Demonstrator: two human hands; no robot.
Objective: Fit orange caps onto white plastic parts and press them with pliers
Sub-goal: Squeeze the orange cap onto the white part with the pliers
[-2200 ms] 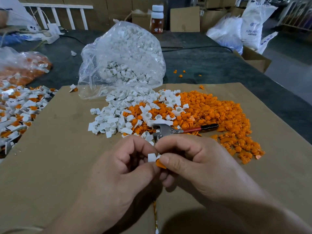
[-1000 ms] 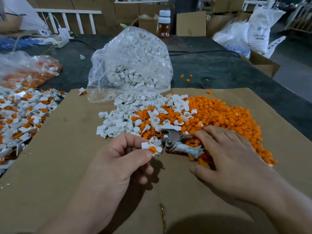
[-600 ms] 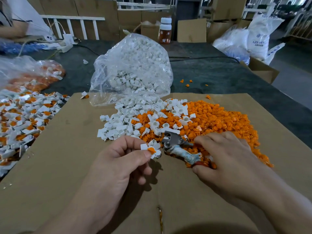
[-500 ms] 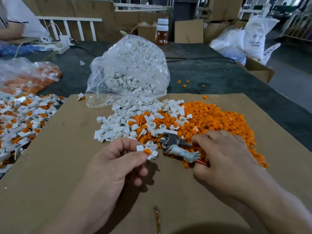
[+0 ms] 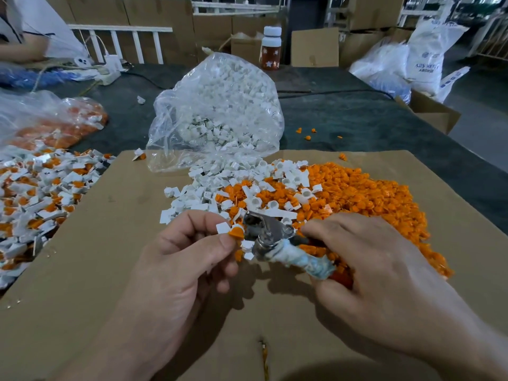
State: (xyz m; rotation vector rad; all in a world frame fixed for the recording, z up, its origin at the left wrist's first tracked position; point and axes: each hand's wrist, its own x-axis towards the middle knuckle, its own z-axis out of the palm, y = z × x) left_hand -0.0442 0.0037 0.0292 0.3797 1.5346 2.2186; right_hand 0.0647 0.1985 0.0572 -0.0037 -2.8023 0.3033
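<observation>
My left hand point(image 5: 181, 259) pinches a white plastic part point(image 5: 223, 228) with an orange cap point(image 5: 237, 232) set in it, between thumb and fingers. My right hand point(image 5: 365, 265) grips the handles of the pliers point(image 5: 270, 236), lifted off the cardboard. The steel jaws point left and sit right beside the orange cap. Behind them lie a loose pile of white parts point(image 5: 209, 193) and a wide pile of orange caps point(image 5: 365, 193).
A brown cardboard sheet point(image 5: 110, 270) covers the dark table. A clear bag of white parts point(image 5: 220, 111) stands behind the piles. Assembled pieces point(image 5: 35, 193) are heaped at the left, with a bag of orange caps point(image 5: 55, 125) behind. A bottle point(image 5: 271, 48) and cartons stand at the back.
My right hand left the capped part, reached to the pliers on the pile, took their handles and lifted them. Their jaws have come up to the cap in my left hand.
</observation>
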